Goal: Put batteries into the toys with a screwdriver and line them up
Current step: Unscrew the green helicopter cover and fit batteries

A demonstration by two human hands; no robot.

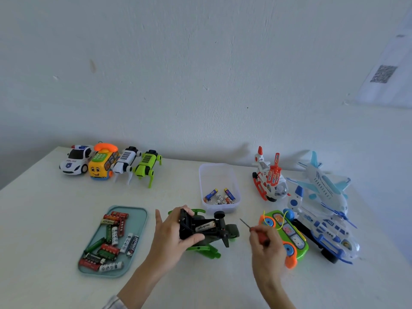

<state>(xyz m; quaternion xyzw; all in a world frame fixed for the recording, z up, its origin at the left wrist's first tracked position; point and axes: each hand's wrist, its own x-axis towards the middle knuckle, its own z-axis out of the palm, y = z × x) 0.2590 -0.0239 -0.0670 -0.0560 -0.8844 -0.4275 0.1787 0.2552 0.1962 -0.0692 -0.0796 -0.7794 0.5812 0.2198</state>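
**Green toy upside down in your L hand, screwdriver in your R**

Your left hand gripped the dark-green toy, fingers curled over its far edge and thumb on the near side. The toy was turned belly-up, near the front-centre of the white surface. Its battery bay was uncovered, w/ one battery seated inside, label facing up.

Your right hand pinched the red-handled screwdriver, fingers closed round the handle. The shaft pointed up-left toward the toy; tip hung just beside it, not touching.

Left of the toy sat a teal tray holding loose batteries, red, green and white ones mixed. Behind the toy stood a clear tub w/ a few more cells at its near end.

Far-left along the wall edge, 4 toys stood side by side: police car, yellow phone bus, white robot dog, green robot dog.

On the right: red-white helicopter, light-blue plane, blue-white helicopter, and a green-orange bus toy partly behind your R hand, lying close against the blue-white helicopter.
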